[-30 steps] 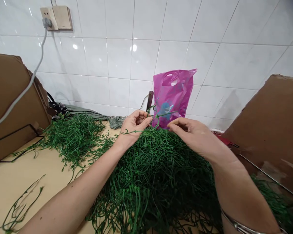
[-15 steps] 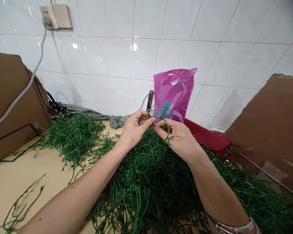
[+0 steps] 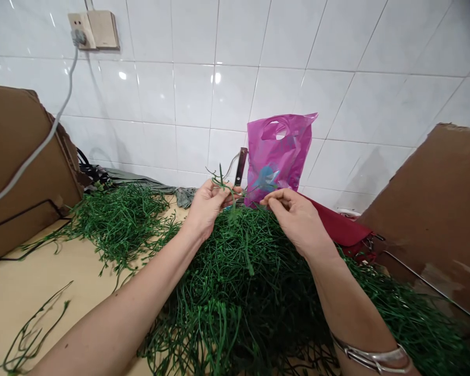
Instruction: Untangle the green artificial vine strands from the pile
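A large heap of thin green artificial plant stems [image 3: 235, 292] lies in front of me on a pale wooden table top [image 3: 35, 292]. My left hand [image 3: 207, 209] is raised above the heap's far edge, with its fingers shut on a green stem sprig [image 3: 220, 181] that sticks up past them. My right hand [image 3: 293, 219] sits just above the heap, its fingers curled and close to the left hand. Whether those fingers pinch a thin strand is too fine to tell. A silver bangle [image 3: 372, 359] circles my right wrist.
A smaller stem pile [image 3: 117, 219] lies left and a loose sprig [image 3: 31, 334] front left. A pink plastic bag [image 3: 276, 156] and a red cloth item [image 3: 339, 227] stand by the white tiled wall [image 3: 191, 94]. Brown cardboard sheets [image 3: 434, 209] flank both sides, with a wall socket and grey cable [image 3: 43, 125] at upper left.
My hands have moved apart. The left hand now holds a sprig up at its fingertips, and the right hand has shifted right, away from the strand it was near.
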`<state>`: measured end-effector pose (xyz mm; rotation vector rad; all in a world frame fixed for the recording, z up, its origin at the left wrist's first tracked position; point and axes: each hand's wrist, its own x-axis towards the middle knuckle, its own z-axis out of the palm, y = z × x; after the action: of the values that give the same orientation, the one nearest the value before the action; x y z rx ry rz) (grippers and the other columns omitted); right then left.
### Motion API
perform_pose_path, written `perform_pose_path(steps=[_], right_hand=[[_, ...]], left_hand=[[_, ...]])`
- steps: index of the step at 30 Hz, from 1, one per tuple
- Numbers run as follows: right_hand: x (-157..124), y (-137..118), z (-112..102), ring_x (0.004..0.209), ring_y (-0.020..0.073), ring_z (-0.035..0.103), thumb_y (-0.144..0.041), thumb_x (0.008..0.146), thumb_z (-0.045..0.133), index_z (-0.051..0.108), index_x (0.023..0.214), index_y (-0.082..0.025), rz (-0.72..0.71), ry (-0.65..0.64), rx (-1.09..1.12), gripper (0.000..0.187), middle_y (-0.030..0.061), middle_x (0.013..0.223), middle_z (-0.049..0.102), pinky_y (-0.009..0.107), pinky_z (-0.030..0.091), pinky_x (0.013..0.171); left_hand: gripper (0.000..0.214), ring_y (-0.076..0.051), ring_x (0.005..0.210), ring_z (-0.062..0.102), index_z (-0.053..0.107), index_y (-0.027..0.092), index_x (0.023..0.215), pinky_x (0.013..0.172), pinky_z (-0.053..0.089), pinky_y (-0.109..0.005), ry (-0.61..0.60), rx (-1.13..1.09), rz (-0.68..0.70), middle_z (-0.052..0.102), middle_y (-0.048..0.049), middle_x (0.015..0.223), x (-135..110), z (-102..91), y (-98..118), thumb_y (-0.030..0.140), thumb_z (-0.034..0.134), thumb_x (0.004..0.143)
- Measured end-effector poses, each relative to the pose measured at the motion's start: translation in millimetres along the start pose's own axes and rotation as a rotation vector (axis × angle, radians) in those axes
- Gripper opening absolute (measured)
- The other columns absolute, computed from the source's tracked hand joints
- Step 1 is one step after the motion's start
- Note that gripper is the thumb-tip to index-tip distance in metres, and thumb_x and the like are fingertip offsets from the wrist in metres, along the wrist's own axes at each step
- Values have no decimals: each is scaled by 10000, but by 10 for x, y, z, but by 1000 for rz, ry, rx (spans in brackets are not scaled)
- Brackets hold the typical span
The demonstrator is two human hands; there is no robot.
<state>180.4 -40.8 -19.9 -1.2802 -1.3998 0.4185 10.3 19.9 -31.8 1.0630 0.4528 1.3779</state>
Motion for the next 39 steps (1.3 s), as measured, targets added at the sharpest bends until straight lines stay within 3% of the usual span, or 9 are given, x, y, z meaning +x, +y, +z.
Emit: perform_pose_path(steps=[5, 8, 11, 14, 18, 22, 25, 32, 39], right_hand=[[-43, -143, -12, 1056, 252, 617, -482, 877, 587, 669, 1006, -214, -113, 79, -96, 308, 94, 1096, 717, 435, 416, 993], [-89, -207, 68, 1009, 248, 629, -439, 825, 661, 680, 968, -208, -95, -5, -97, 273, 82, 1045, 728, 418, 433, 955], [-109, -171, 153, 839, 215, 634, -381, 806, 650, 664, 850, -195, 0, -131, -18, 192, 55, 874, 726, 371, 461, 812], [-124, -120, 233, 721, 181, 582, -376, 811, 606, 607, 777, -204, 36, -179, 39, 175, 28, 773, 686, 335, 435, 710], [-160, -137, 316, 685, 155, 509, -381, 832, 506, 558, 877, -216, 91, -223, 173, 178, 5, 764, 613, 298, 397, 643], [-175, -198, 313, 611, 134, 355, -357, 796, 508, 542, 798, -221, 161, -265, 277, 139, -34, 674, 424, 277, 295, 557], [-172, -215, 275, 584, 129, 276, -439, 825, 530, 535, 771, -226, 198, -306, 346, 220, -54, 653, 320, 280, 246, 531], [-176, -194, 262, 600, 129, 282, -578, 841, 590, 551, 808, -222, 214, -367, 421, 360, -47, 696, 357, 280, 233, 534], [-169, -175, 314, 577, 129, 239, -540, 887, 563, 507, 765, -234, 122, -418, 460, 334, -53, 683, 322, 285, 235, 533]], left_hand=[[225, -129, 773, 715, 565, 179, 799, 837, 504, -275, -105, 214, 175, 760, -9, 741, -29, 34, -2, 263, 773, 798], [210, -124, 768, 711, 567, 181, 798, 821, 507, -263, -144, 263, 221, 756, -11, 758, -57, 58, 17, 263, 760, 810], [221, -125, 770, 713, 549, 183, 792, 793, 519, -260, -193, 231, 230, 757, -13, 778, -88, 82, 32, 255, 757, 811], [237, -136, 779, 716, 553, 179, 826, 755, 529, -263, -220, 175, 179, 769, -29, 829, -118, 107, 31, 278, 767, 810], [287, -175, 813, 734, 566, 172, 853, 744, 543, -299, -225, 30, 73, 780, -67, 892, -138, 122, 23, 351, 783, 802], [275, -182, 850, 743, 580, 160, 842, 829, 543, -328, -212, -9, 30, 784, -87, 918, -127, 103, 15, 315, 801, 792], [221, -167, 867, 740, 587, 163, 849, 858, 535, -321, -212, -21, 33, 786, -79, 931, -120, 92, 14, 265, 780, 814], [160, -132, 735, 720, 614, 135, 778, 766, 546, -269, -153, -93, -79, 766, -51, 796, -143, 147, 64, 179, 756, 838], [195, -64, 590, 662, 591, 124, 726, 585, 525, -165, -25, -296, -254, 671, 1, 670, -72, 149, 42, 82, 641, 909]])
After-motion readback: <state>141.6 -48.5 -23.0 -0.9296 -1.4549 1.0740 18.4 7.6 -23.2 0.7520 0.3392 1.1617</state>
